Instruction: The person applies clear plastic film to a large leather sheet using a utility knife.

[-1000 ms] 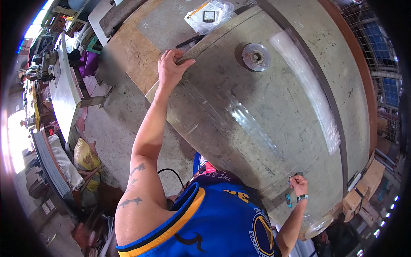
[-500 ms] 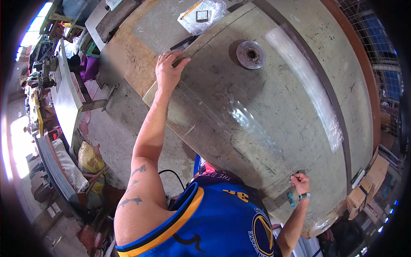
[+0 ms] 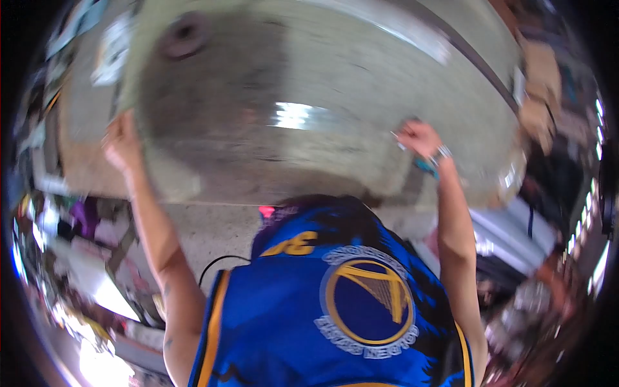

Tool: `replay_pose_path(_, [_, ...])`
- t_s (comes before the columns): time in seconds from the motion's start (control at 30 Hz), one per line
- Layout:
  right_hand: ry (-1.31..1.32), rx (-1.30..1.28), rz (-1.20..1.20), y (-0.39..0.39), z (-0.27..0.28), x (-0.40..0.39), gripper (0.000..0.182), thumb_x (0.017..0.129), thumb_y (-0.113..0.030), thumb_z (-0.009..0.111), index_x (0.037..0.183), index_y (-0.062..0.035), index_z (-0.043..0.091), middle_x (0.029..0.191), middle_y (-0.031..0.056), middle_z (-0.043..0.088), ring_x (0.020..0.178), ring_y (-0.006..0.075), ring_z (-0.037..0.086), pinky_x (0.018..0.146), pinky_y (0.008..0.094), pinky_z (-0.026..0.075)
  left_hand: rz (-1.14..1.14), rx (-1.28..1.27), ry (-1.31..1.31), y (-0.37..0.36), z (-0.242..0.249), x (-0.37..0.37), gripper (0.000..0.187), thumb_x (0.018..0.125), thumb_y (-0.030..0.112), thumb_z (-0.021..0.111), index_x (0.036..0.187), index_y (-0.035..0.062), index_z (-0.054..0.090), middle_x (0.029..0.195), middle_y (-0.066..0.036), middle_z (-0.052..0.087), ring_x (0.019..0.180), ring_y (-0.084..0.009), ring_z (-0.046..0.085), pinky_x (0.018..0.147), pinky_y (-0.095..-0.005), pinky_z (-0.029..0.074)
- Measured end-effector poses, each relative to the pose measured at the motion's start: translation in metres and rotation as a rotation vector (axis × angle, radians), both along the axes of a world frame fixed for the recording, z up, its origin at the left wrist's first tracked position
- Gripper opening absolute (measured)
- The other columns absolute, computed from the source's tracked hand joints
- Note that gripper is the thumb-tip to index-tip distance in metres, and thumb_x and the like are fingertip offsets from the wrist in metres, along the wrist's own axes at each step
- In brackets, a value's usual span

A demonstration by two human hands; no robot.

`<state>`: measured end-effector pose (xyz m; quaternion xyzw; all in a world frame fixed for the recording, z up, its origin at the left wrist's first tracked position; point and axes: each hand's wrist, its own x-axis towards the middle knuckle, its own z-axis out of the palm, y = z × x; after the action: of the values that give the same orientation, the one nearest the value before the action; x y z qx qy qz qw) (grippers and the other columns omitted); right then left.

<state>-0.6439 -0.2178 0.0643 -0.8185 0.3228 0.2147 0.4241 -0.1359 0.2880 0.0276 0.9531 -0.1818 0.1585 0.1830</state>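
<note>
My left hand (image 3: pixel 122 138) is at the left edge of the pale worktop (image 3: pixel 361 71), fingers curled together. Motion blur hides what they grip there, if anything. Over the right part of the worktop my right hand (image 3: pixel 419 137) is closed in a pinch, with a small shiny bit showing at the fingertips, too small to name. Just beneath its wrist lies a small teal object (image 3: pixel 425 166). A round, disc-like spool (image 3: pixel 185 35) with a dark centre hole rests on the worktop at the upper left.
A long dark strip (image 3: pixel 474 55) runs along the far side of the worktop, beside a shiny clear strip (image 3: pixel 400 29). Cardboard boxes (image 3: pixel 540 71) stand at the right end. A plastic bag (image 3: pixel 115 51) lies at the upper left. A dark cable (image 3: pixel 216 261) loops near my body.
My view has turned, so the worktop now lies across in front of me. My left hand's fingers have drawn together at the edge. My right hand stays pinched near the teal object.
</note>
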Motion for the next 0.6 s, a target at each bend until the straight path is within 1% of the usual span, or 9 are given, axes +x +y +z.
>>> replay_pose_path(0.03, [0.030, 0.060, -0.083, 0.000, -0.004, -0.007, 0.024, 0.091, -0.023, 0.077, 0.078, -0.0074, 0.063, 0.067, -0.0032, 0.056, 0.062, 0.0090, 0.050, 0.055, 0.0302, 0.042, -0.106, 0.022, -0.054, 0.007, -0.004, 0.007, 0.031, 0.094, 0.033, 0.073, 0.103, 0.0041, 0.080, 0.106, -0.014, 0.076, 0.091, -0.0288, 0.074, 0.080, -0.0394, 0.057])
replay_pose_path(0.07, [0.007, 0.095, -0.184, 0.008, 0.006, -0.002, 0.026, 0.088, -0.025, 0.080, 0.077, -0.0061, 0.065, 0.067, -0.0018, 0.060, 0.063, 0.0099, 0.052, 0.057, 0.0311, 0.044, -0.092, -0.008, -0.066, 0.004, -0.003, 0.005, 0.033, 0.093, 0.033, 0.075, 0.103, 0.0016, 0.079, 0.103, -0.016, 0.077, 0.091, -0.0282, 0.074, 0.080, -0.0389, 0.057])
replay_pose_path(0.1, [0.064, 0.026, -0.179, 0.009, 0.016, -0.004, 0.026, 0.086, -0.026, 0.080, 0.080, -0.0053, 0.067, 0.071, 0.0015, 0.063, 0.065, 0.0130, 0.056, 0.060, 0.0331, 0.046, -0.075, -0.050, -0.034, 0.000, -0.002, 0.002, 0.035, 0.093, 0.033, 0.075, 0.104, 0.0008, 0.079, 0.102, -0.016, 0.077, 0.090, -0.0281, 0.074, 0.080, -0.0388, 0.057])
replay_pose_path(0.17, [0.150, -0.080, -0.137, 0.011, 0.014, 0.005, 0.027, 0.083, -0.029, 0.082, 0.085, -0.0036, 0.071, 0.078, 0.0082, 0.069, 0.071, 0.0192, 0.063, 0.067, 0.0372, 0.050, -0.041, -0.073, -0.008, -0.003, -0.004, 0.007, 0.037, 0.092, 0.034, 0.075, 0.106, -0.0003, 0.078, 0.101, -0.016, 0.077, 0.089, -0.0280, 0.074, 0.081, -0.0385, 0.057])
replay_pose_path(0.27, [0.162, -0.092, -0.153, 0.004, 0.006, -0.005, 0.033, 0.080, -0.033, 0.084, 0.084, -0.0032, 0.071, 0.077, 0.0098, 0.069, 0.073, 0.0218, 0.065, 0.068, 0.0387, 0.050, -0.020, -0.054, 0.014, -0.002, -0.004, 0.008, 0.039, 0.092, 0.035, 0.075, 0.107, -0.0008, 0.078, 0.100, -0.017, 0.076, 0.090, -0.0282, 0.074, 0.082, -0.0384, 0.056])
replay_pose_path(0.37, [0.185, -0.152, -0.110, 0.001, 0.002, -0.010, 0.037, 0.077, -0.037, 0.086, 0.083, -0.0039, 0.070, 0.077, 0.0113, 0.069, 0.074, 0.0243, 0.066, 0.070, 0.0398, 0.051, -0.013, -0.058, 0.039, -0.001, -0.003, 0.008, 0.040, 0.091, 0.036, 0.076, 0.107, -0.0004, 0.078, 0.102, -0.018, 0.076, 0.091, -0.0295, 0.073, 0.084, -0.0390, 0.055])
replay_pose_path(0.5, [0.148, -0.197, -0.105, -0.001, -0.001, -0.016, 0.040, 0.074, -0.040, 0.087, 0.082, -0.0046, 0.069, 0.078, 0.0116, 0.070, 0.075, 0.0272, 0.066, 0.071, 0.0410, 0.051, -0.032, -0.064, 0.017, 0.004, -0.010, 0.014, 0.041, 0.091, 0.038, 0.075, 0.106, -0.0001, 0.079, 0.103, -0.019, 0.076, 0.093, -0.0315, 0.072, 0.086, -0.0405, 0.054])
replay_pose_path(0.6, [0.177, -0.223, -0.121, 0.001, 0.004, -0.016, 0.039, 0.074, -0.039, 0.088, 0.081, -0.0051, 0.070, 0.080, 0.0119, 0.070, 0.076, 0.0273, 0.066, 0.072, 0.0409, 0.051, -0.031, -0.075, 0.034, 0.002, -0.007, 0.011, 0.043, 0.092, 0.040, 0.073, 0.107, 0.0000, 0.078, 0.104, -0.020, 0.076, 0.093, -0.0327, 0.072, 0.086, -0.0411, 0.054])
